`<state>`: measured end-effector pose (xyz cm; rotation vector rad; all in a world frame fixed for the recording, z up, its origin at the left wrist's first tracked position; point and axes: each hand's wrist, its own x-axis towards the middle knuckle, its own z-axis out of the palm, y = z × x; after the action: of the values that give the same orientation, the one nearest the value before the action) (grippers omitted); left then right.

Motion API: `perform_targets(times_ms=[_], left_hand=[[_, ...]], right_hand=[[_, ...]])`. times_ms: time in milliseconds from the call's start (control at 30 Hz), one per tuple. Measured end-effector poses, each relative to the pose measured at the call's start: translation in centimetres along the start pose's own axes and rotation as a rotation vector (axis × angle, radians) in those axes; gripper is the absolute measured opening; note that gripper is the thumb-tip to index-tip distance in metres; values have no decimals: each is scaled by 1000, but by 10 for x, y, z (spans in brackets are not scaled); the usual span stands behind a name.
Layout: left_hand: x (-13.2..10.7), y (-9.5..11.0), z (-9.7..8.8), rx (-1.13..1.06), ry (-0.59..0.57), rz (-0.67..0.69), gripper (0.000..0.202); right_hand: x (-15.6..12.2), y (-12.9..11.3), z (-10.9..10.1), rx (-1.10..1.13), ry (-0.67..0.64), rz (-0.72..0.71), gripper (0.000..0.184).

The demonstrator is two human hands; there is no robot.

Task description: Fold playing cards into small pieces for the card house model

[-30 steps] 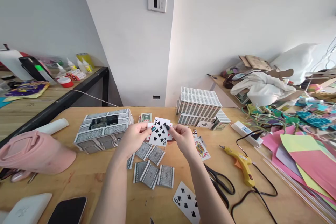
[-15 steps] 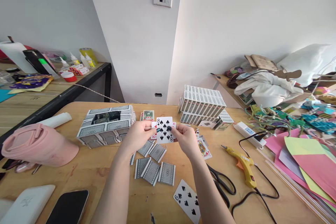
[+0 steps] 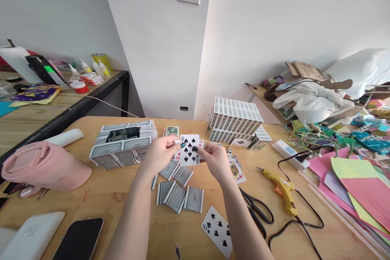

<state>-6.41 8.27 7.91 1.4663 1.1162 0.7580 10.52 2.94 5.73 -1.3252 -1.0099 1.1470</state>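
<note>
Straightened from its earlier tilt, the eight of spades (image 3: pixel 189 150) stands upright over mid-table, fingers of the left hand (image 3: pixel 160 154) and right hand (image 3: pixel 215 158) closed on its side edges. Light, even pinches should keep it flat. Face-down cards (image 3: pixel 176 197) lie nearer, and a card-covered box (image 3: pixel 123 144) sits to the left.

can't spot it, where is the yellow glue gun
In the head view the yellow glue gun lies right of the right hand, between the black scissors and the white power strip.
</note>
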Motion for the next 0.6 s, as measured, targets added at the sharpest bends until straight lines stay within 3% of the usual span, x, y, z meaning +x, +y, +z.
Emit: perform_targets(times_ms=[600], left_hand=[[2,-4,-1,19,-4,-3,36]], right_hand=[[-1,-2,-1,17,-11,5,28]])
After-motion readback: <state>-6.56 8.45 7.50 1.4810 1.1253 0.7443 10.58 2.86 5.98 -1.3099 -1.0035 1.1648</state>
